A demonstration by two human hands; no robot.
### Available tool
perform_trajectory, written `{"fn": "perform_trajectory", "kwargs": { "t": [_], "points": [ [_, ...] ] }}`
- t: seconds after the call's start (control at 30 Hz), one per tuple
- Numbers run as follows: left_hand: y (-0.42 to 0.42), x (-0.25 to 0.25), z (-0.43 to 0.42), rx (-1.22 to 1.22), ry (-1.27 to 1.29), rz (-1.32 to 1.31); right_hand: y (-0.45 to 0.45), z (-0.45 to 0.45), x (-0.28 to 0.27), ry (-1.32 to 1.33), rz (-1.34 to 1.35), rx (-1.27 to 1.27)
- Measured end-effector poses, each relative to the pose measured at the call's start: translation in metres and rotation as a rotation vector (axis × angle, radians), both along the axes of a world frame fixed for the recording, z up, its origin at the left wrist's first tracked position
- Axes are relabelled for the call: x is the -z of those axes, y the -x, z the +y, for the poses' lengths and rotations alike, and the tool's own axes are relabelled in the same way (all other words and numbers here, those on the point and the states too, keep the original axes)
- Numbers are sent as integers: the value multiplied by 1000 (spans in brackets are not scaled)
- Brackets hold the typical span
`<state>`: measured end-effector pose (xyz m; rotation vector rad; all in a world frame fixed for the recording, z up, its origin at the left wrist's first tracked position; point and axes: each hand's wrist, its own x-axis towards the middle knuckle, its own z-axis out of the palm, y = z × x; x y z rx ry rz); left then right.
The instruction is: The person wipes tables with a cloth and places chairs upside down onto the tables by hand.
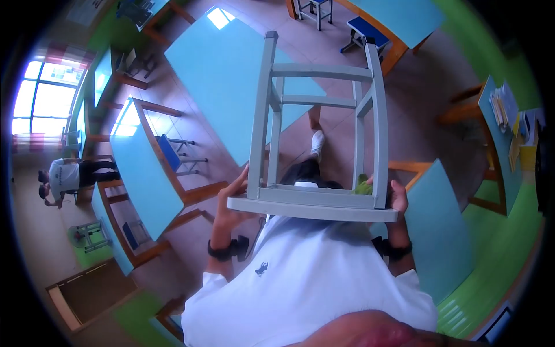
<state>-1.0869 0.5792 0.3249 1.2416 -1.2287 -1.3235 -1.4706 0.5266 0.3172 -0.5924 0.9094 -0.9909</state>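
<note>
Head view, left to right: beside a bright barred window (46, 95), a person in a white top and dark trousers (66, 176), well apart from the handling. Then a pale-blue rectangular table with an orange wooden frame (141, 173), and along its side a blue-seated stool with metal legs (169, 152), perhaps tucked in to spare floor space. Next, the left hand (230, 191), grasping the left side of a grey, metal-looking four-legged stool (313, 209) close to the joint of seat and leg. Held between both hands before a white shirt (324, 254), seat toward the body and dark-capped legs pointing away, probably to keep the weight near. Inside the frame at right, a crumpled green soft-looking piece (363, 186); impossible to tell whether pinched by fingers or merely resting. Beside it, the right hand (398, 196), curled about the opposite side at a matching level, presumably to balance the load. At far right, stacked papers (503, 107) on another pale-blue table (491, 139), seemingly lined up for storage.
</note>
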Motion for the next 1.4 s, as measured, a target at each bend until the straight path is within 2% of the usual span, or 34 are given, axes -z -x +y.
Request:
{"fn": "perform_trajectory", "kwargs": {
  "t": [0.17,0.23,0.33,0.37,0.47,0.57,0.63,0.73,0.9,1.0,1.1,1.13,1.2,1.27,1.3,1.37,1.4],
  "points": [
    [18,4,-53,28,137,4,16,-46,4,29,92,32],
    [33,8,-88,62,97,6,32,-72,15,22,-3,140],
    [58,-1,-152,68,-3,19,58,-125,16,50,26,201],
    [68,-2,-170,44,-74,169,69,-143,12,56,56,194],
    [80,8,-205,30,-111,201,83,-182,4,74,78,187],
    [93,21,-232,-2,-114,245,94,-223,-1,103,127,115],
    [101,22,-254,-10,-75,294,95,-247,-6,-22,169,75],
    [104,18,-270,-54,-120,326,94,-276,-11,-52,134,31],
    [109,33,-281,-179,-129,343,89,-326,-15,9,199,-69],
    [115,37,-291,-251,-121,375,92,-356,-10,81,200,-222],
    [125,40,-315,-312,-111,307,101,-398,3,272,276,-357],
    [131,41,-325,-349,-78,278,108,-421,9,241,277,-391],
    [138,45,-338,-394,-131,309,117,-455,30,435,444,-447],
    [149,31,-361,-450,-219,173,96,-492,-3,350,285,-514],
    [160,29,-368,-455,-284,165,98,-510,-2,328,267,-521],
    [171,25,-392,-564,-89,311,102,-552,-2,299,250,-523],
    [172,21,-401,-582,-125,301,102,-571,-3,285,277,-515]
  ]
}}
